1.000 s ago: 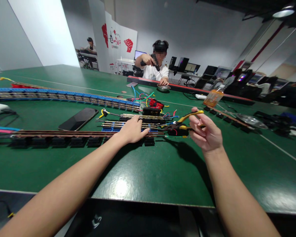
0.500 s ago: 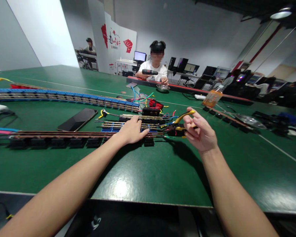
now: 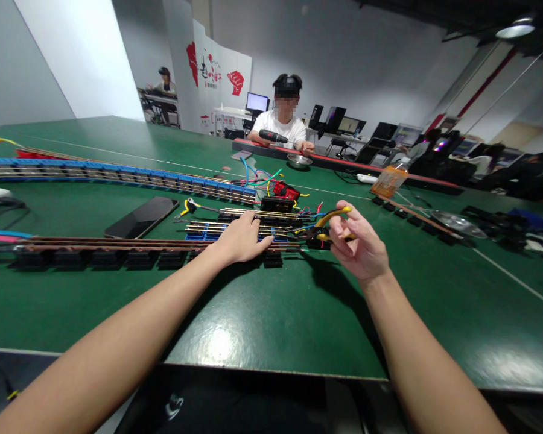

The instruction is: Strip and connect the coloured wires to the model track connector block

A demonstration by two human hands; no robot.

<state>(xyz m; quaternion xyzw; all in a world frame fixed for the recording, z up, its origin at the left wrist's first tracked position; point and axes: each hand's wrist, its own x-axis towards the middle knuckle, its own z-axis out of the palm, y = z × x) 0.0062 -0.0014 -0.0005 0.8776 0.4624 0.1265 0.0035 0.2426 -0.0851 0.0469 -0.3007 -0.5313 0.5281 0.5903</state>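
Note:
My left hand [image 3: 239, 239] lies over a group of long narrow strips with its thumb spread, pressing on them from above. Under it run a brown strip on black blocks [image 3: 104, 246] and a short blue-based strip with metal rods [image 3: 199, 230]. My right hand [image 3: 361, 242] grips yellow-handled pliers [image 3: 331, 217], whose handles are spread. The dark jaws are at the right ends of the strips, close to thin coloured wires [image 3: 304, 212]. Whether the jaws touch a wire or rod is too small to tell.
Behind the hands lie a phone [image 3: 142, 218], a long blue strip [image 3: 117, 175] and a red part with wires [image 3: 286, 191]. An orange bottle [image 3: 390, 179] stands to the right. Across the green table [image 3: 271, 325], a person holds a power drill [image 3: 273, 137] near a metal bowl [image 3: 299, 161].
My right hand and the pliers have shifted slightly left, and the handles are closer together. My left hand stays in place. The person opposite has tilted the drill.

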